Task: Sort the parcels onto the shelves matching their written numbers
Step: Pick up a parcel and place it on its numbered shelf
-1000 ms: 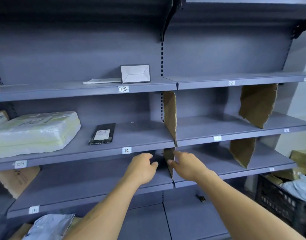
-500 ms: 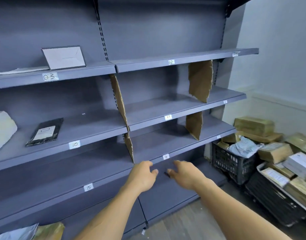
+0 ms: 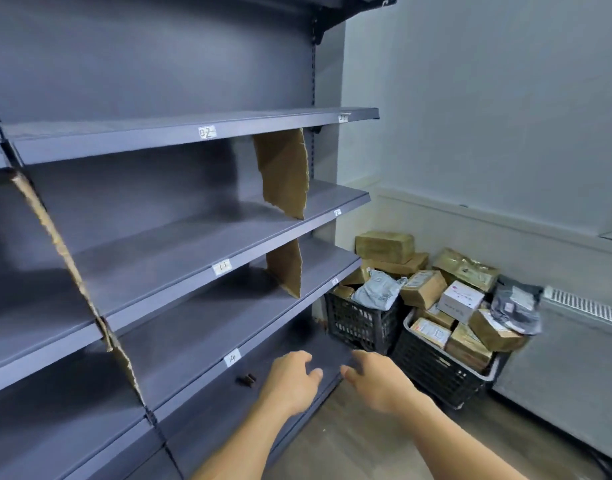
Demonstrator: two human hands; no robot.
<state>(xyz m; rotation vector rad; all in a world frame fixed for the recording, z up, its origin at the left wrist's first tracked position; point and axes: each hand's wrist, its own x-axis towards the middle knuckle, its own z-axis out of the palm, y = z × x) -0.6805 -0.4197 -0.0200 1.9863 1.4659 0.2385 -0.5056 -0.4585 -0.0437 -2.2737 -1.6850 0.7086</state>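
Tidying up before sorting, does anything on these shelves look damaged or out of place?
The cardboard dividers have ragged, torn edges. A small dark object, too small to identify, lies on the lowest shelf below the 14 label.

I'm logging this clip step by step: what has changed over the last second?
The view swung right: the shelves tagged 03 and 10, with what lay on them, left the frame, and two black crates heaped with parcels on the floor came fully into view. Nothing was taken or let go. The left hand and right hand stay empty and apart, held out low.
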